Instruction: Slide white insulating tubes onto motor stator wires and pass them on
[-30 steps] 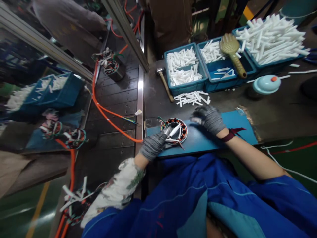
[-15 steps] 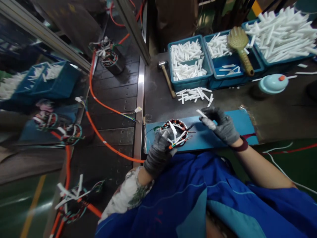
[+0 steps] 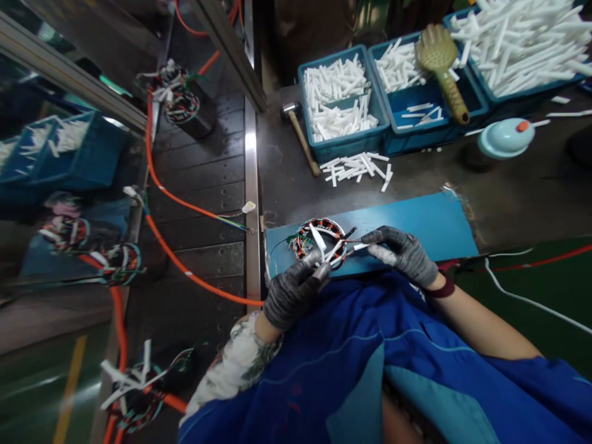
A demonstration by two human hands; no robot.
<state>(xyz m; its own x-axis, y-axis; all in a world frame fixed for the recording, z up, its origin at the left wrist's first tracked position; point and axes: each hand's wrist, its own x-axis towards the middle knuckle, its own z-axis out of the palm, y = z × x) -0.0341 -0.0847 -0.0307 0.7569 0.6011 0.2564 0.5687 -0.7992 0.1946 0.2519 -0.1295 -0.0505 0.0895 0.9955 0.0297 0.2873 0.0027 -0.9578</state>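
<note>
A motor stator (image 3: 326, 223) with copper-coloured windings lies on a blue mat (image 3: 416, 225). My left hand (image 3: 293, 293), in a grey glove, pinches the stator's wires at the near edge of the ring. White sleeves (image 3: 317, 239) cover several of these wires and stick up around the fingertips. From the right, my right hand (image 3: 401, 254), also gloved, pinches a short white tube (image 3: 361, 246) at the end of a wire coming from the stator. Whether the wire is inside this tube is too small to tell.
Blue bins (image 3: 345, 148) of cut white tubes stand at the back, a yellowish scoop (image 3: 441, 68) across one. Loose tubes (image 3: 358, 166), a hammer (image 3: 303, 140) and a lidded cup (image 3: 506, 139) are nearer. Left, a slatted conveyor (image 3: 217, 197) carries orange cables (image 3: 194, 280) and another stator (image 3: 139, 394).
My right hand has come left and down, bringing its white tube to the wire end. My left hand stays at the stator. The view has shifted slightly.
</note>
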